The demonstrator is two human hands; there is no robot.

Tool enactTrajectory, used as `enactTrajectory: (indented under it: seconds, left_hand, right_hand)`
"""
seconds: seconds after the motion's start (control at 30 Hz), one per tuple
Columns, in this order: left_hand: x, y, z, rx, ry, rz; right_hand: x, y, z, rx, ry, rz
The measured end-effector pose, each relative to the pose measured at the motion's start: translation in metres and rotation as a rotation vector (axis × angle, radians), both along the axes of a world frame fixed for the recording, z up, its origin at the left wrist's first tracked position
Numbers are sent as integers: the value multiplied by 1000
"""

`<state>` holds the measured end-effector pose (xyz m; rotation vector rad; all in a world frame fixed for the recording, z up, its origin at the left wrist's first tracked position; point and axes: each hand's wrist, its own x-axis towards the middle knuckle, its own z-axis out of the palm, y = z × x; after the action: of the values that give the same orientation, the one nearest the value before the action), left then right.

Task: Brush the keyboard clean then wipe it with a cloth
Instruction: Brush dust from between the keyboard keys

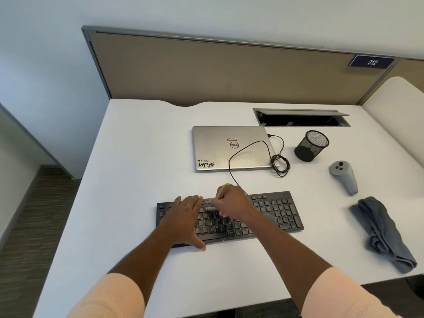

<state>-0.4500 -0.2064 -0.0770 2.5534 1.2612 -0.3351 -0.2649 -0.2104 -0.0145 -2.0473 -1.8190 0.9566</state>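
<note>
A black keyboard (pixel 275 212) lies across the near middle of the white desk (pixel 137 157). My left hand (pixel 185 216) rests flat on its left half with fingers straight and the thumb at the front edge. My right hand (pixel 234 203) grips a small brush (pixel 221 191) with a pale wooden handle; its light bristles touch the upper key rows near the keyboard's centre. A crumpled grey cloth (pixel 380 235) lies on the desk to the right of the keyboard, apart from both hands.
A closed silver laptop (pixel 218 148) sits behind the keyboard with a black cable (pixel 278 161) looped at its right. A black mesh pen cup (pixel 311 145), a grey handheld controller (pixel 344 177) and an open cable hatch (pixel 300 118) are at the right rear.
</note>
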Motion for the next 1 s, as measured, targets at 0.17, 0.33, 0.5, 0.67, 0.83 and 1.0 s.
enactTrajectory:
  seconds: [0.17, 0.33, 0.5, 0.67, 0.83, 1.0]
  left_hand:
    - [0, 0, 0, -3, -4, 2]
    - [0, 0, 0, -3, -9, 6]
    - [0, 0, 0, 0, -7, 0]
    - [0, 0, 0, -10, -5, 2]
    - [0, 0, 1, -5, -5, 2]
    - [0, 0, 1, -5, -7, 5]
  right_hand:
    - [4, 0, 3, -57, 2, 113]
    - [8, 5, 11, -121, -4, 205]
    - [10, 7, 7, -82, 11, 265]
    - [22, 11, 13, -176, -35, 335]
    - [17, 9, 18, -172, 48, 316]
    - [28, 12, 16, -202, -96, 374]
